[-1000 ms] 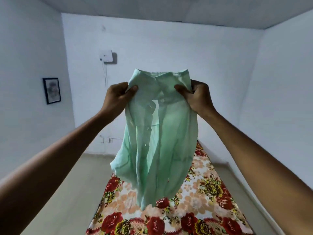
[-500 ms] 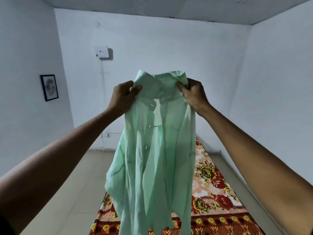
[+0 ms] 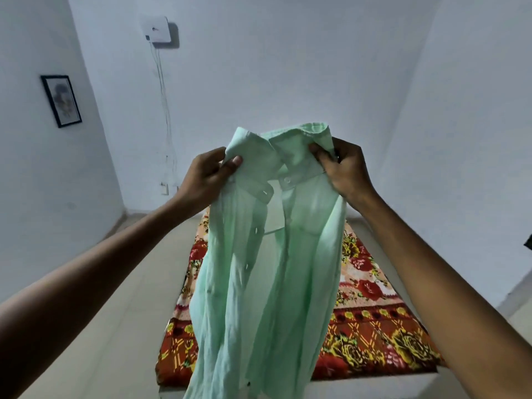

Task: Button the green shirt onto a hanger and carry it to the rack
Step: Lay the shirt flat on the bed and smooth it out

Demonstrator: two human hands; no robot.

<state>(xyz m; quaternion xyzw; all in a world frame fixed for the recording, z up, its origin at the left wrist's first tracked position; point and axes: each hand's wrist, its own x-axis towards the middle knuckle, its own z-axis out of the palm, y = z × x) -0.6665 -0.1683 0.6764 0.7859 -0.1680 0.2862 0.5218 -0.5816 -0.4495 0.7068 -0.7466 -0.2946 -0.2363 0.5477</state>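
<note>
Framed picture (image 3: 61, 101): dark frame, hung on the left wall, contents too blurred to make out.

White wall box (image 3: 157, 29): mounted high on the far wall, thin cables (image 3: 164, 105) trailing down from it toward a socket (image 3: 164, 188) near the floor.

Left hand (image 3: 205, 177): raised at chest height, thumb on the near face of the collar and fingers curled behind it, pinching the left collar end.

Green shirt (image 3: 267, 272): pale mint, thin and creased, held up in the air between both hands by its collar. Front placket open; the collar band's buttonhole end sits just beside the left hand, the button end nearer the right. The two front panels hang apart below the collar, small buttons visible down the left panel. Hem drops past the lower edge of the view, in front of the bed.

Right hand (image 3: 344, 169): fingers curled round the right collar end, gripping the bunched fabric.

Bed (image 3: 371, 321): low, with a red, orange and yellow floral cover, beneath and behind the shirt, on a pale floor (image 3: 121, 298).
</note>
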